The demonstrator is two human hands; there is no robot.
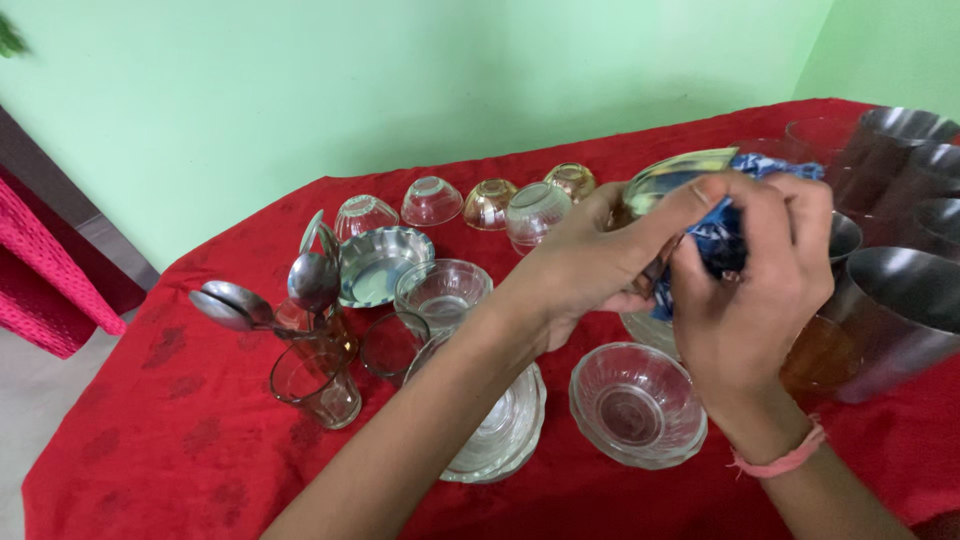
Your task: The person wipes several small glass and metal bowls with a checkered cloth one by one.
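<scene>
We hold a small glass bowl point(672, 178) with our left hand point(590, 265): the thumb lies over its rim and the other fingers close under it, so the bowl is tilted, its opening turned toward the right hand and its rim running from lower left to upper right. Our right hand point(755, 290) is closed on a blue cloth point(722, 235) and presses it against the mouth of the bowl, so both hands meet at this one thing, raised above the red tablecloth point(180, 440). The bowl sits between the two hands, a little nearer to the left one, which carries it; the right only touches it through the cloth. Just below the right wrist, which wears a pink thread band point(785, 462), a clear glass bowl point(636, 405) stands upright, and under the left forearm there is a stack of glass plates point(510, 430). Farther left of the left hand we see a fluted steel dish point(378, 265), small glasses point(315, 385), and some steel spoons point(255, 300) standing in a glass. Beyond the left hand a row of small glass bowls point(485, 203) lies upside down near the green wall point(400, 80). To the right of the right hand stand steel tumblers point(900, 300), touching each other. We see no packages, labels or signs anywhere around the hands.
</scene>
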